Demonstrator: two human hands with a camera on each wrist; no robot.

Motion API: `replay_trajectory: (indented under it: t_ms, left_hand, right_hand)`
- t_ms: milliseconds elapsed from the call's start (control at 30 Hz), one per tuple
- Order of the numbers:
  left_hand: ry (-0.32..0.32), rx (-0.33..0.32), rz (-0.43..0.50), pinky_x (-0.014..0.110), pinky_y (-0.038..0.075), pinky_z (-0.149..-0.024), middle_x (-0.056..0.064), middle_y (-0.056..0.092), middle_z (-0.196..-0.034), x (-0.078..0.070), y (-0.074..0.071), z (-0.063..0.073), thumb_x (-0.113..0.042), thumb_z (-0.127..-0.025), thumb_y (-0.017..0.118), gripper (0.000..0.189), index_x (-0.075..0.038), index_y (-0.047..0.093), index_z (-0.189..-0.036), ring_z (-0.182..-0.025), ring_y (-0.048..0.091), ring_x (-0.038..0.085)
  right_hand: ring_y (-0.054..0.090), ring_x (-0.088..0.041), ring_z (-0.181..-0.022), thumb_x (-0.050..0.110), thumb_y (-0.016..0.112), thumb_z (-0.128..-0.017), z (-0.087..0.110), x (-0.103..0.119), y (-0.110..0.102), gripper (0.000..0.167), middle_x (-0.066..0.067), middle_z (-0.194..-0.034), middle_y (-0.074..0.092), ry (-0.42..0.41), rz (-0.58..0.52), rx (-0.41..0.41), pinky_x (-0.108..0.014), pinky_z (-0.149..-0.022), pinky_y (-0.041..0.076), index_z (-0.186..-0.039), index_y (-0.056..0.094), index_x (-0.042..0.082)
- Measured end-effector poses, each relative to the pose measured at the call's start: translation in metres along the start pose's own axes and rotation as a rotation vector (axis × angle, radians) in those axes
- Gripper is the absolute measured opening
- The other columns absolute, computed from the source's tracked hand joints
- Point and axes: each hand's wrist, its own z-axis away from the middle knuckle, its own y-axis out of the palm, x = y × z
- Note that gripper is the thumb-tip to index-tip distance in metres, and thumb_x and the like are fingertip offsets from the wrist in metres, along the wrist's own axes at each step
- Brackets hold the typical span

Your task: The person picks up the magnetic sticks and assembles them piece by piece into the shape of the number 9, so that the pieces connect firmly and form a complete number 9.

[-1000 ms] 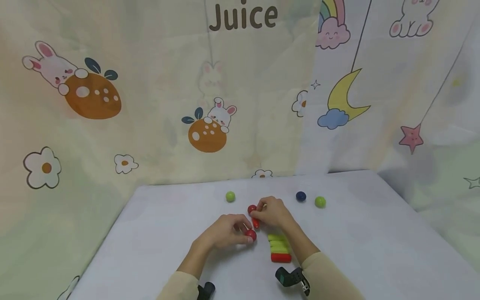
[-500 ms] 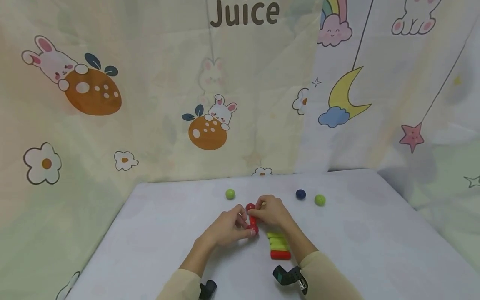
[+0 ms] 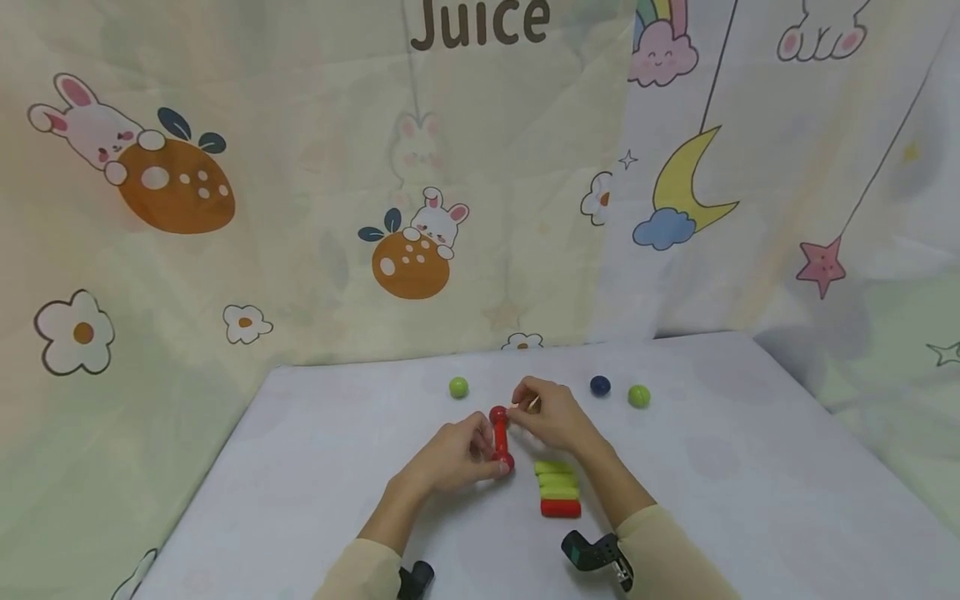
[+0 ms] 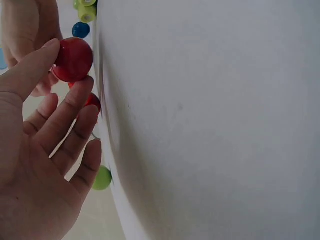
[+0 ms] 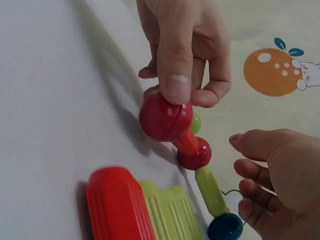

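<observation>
A red rod (image 3: 500,439) with a red ball at each end lies lengthwise on the white table. My left hand (image 3: 453,454) pinches the near red ball (image 5: 164,117) between thumb and fingertips, its other fingers loosely spread. By the far red ball (image 3: 498,414) is my right hand (image 3: 553,417), fingers loosely bent and holding nothing. The right wrist view shows that hand's fingertips apart from the toy pieces. A green rod (image 5: 210,191) runs from the far red ball towards a dark blue ball (image 5: 225,227); my right hand mostly covers this rod in the head view.
Several rods lie side by side near my right forearm: green rods (image 3: 557,481) and a red rod (image 3: 560,508). Towards the back are a green ball (image 3: 458,387) at left and another green ball (image 3: 639,396) at right. A printed curtain (image 3: 300,208) hangs behind the table.
The near red ball has come up against the red rod's end, and the rod now stands straighter in line. My right hand has let go of the far end and moved slightly right.
</observation>
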Motion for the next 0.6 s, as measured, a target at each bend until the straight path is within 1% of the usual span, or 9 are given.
replay_trajectory:
  t_ms: [100, 133, 200, 267, 333, 467, 533, 600]
  left_hand:
    - [0.003, 0.009, -0.016, 0.029, 0.049, -0.065, -0.011, 0.066, -0.084, 0.0, 0.0, 0.001, -0.038, -0.085, 0.083, 0.036, -0.021, 0.058, -0.104, -0.075, 0.058, 0.013]
    - [0.007, 0.01, -0.022, 0.029, 0.049, -0.065, -0.011, 0.067, -0.084, 0.0, 0.0, 0.001, -0.038, -0.085, 0.083, 0.036, -0.021, 0.058, -0.105, -0.075, 0.058, 0.012]
    - [0.019, 0.013, -0.03, 0.029, 0.049, -0.066, -0.012, 0.067, -0.085, 0.0, 0.001, 0.001, -0.037, -0.086, 0.083, 0.035, -0.021, 0.059, -0.106, -0.076, 0.058, 0.012]
    - [0.02, 0.016, -0.039, 0.029, 0.049, -0.067, -0.012, 0.067, -0.086, 0.0, 0.002, 0.0, -0.038, -0.086, 0.083, 0.035, -0.021, 0.059, -0.106, -0.077, 0.059, 0.011]
    - [0.017, 0.019, -0.044, 0.029, 0.05, -0.068, -0.013, 0.068, -0.087, 0.0, 0.002, -0.001, -0.037, -0.085, 0.082, 0.035, -0.022, 0.059, -0.106, -0.079, 0.059, 0.011]
    - [-0.015, 0.024, -0.036, 0.031, 0.051, -0.072, -0.013, 0.069, -0.092, 0.002, 0.001, -0.002, -0.037, -0.085, 0.083, 0.037, -0.024, 0.058, -0.109, -0.085, 0.06, 0.011]
    - [-0.031, 0.026, -0.023, 0.033, 0.052, -0.075, -0.013, 0.069, -0.094, 0.003, 0.0, -0.004, -0.037, -0.085, 0.083, 0.041, -0.024, 0.057, -0.114, -0.089, 0.06, 0.012]
    - [-0.046, 0.024, -0.012, 0.033, 0.053, -0.079, -0.013, 0.07, -0.095, 0.006, -0.001, -0.005, -0.037, -0.085, 0.084, 0.045, -0.025, 0.056, -0.118, -0.092, 0.06, 0.012]
  right_hand:
    - [0.062, -0.023, -0.094, 0.018, 0.077, -0.09, 0.003, -0.009, -0.006, 0.022, -0.003, -0.108, 0.069, -0.115, 0.05, -0.015, -0.039, -0.083, 0.054, -0.111, 0.07, 0.012]
    - [0.061, -0.026, -0.102, 0.017, 0.077, -0.09, 0.005, -0.012, -0.007, 0.026, -0.005, -0.115, 0.068, -0.135, 0.072, -0.022, -0.043, -0.09, 0.053, -0.114, 0.071, 0.011]
    - [0.056, -0.033, -0.118, 0.015, 0.077, -0.089, 0.007, -0.022, -0.01, 0.031, -0.009, -0.128, 0.063, -0.15, 0.118, -0.039, -0.052, -0.101, 0.048, -0.119, 0.07, 0.011]
    - [0.05, -0.035, -0.13, 0.014, 0.077, -0.089, 0.01, -0.033, -0.011, 0.036, -0.01, -0.137, 0.058, -0.116, 0.134, -0.043, -0.057, -0.11, 0.042, -0.124, 0.069, 0.012]
    - [0.048, -0.037, -0.134, 0.015, 0.076, -0.09, 0.012, -0.043, -0.012, 0.04, -0.011, -0.141, 0.056, -0.053, 0.11, -0.027, -0.058, -0.112, 0.041, -0.129, 0.067, 0.014]
    - [0.048, -0.033, -0.141, 0.021, 0.073, -0.094, 0.016, -0.06, -0.01, 0.044, -0.008, -0.147, 0.055, 0.075, 0.026, 0.003, -0.054, -0.115, 0.04, -0.137, 0.062, 0.021]
    - [0.048, -0.031, -0.142, 0.022, 0.073, -0.095, 0.016, -0.066, -0.007, 0.045, -0.007, -0.147, 0.056, 0.098, -0.009, -0.008, -0.051, -0.116, 0.039, -0.138, 0.061, 0.023]
    - [0.049, -0.032, -0.142, 0.022, 0.073, -0.095, 0.015, -0.068, -0.004, 0.044, -0.008, -0.145, 0.059, 0.081, -0.029, -0.028, -0.05, -0.117, 0.039, -0.137, 0.061, 0.021]
